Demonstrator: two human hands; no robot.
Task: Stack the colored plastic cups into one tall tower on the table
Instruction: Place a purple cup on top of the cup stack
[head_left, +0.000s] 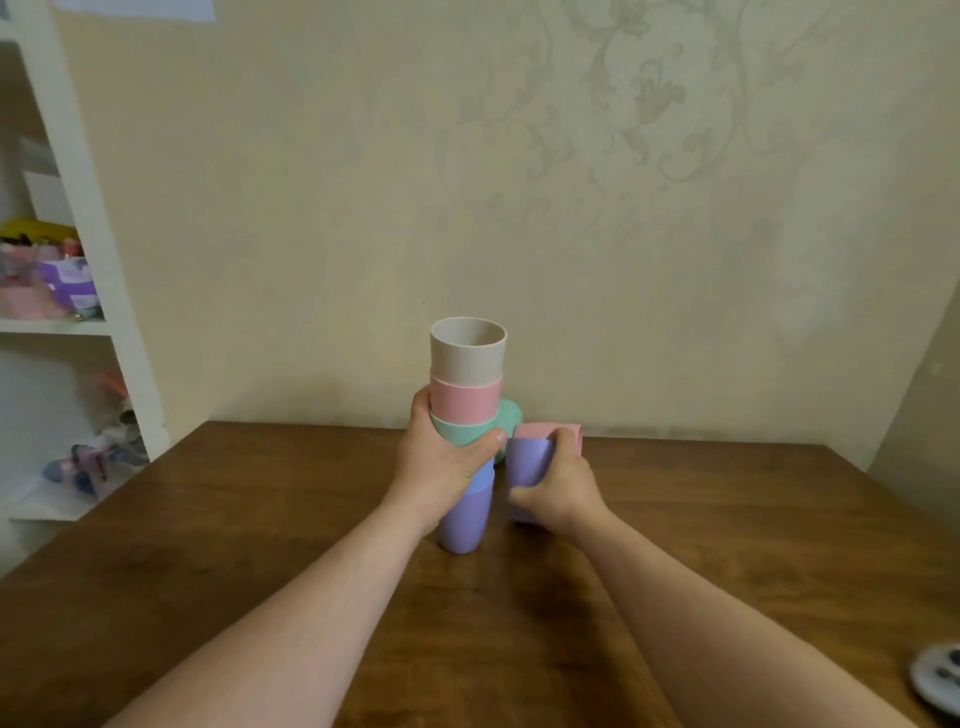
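Observation:
A nested stack of cups (466, 395) stands on the wooden table (260, 545): purple at the bottom, then blue, green, pink and a beige cup on top, mouths up. My left hand (441, 457) wraps the stack's middle from the left. My right hand (558, 488) grips a loose purple cup (527, 460) just right of the stack. Behind it lies a pink cup (545, 431), and another green cup (509, 415) shows behind the stack.
A white shelf unit (78, 260) with toys and boxes stands at the left. The wall rises right behind the table's far edge. A round grey object (937, 678) lies at the table's near right corner.

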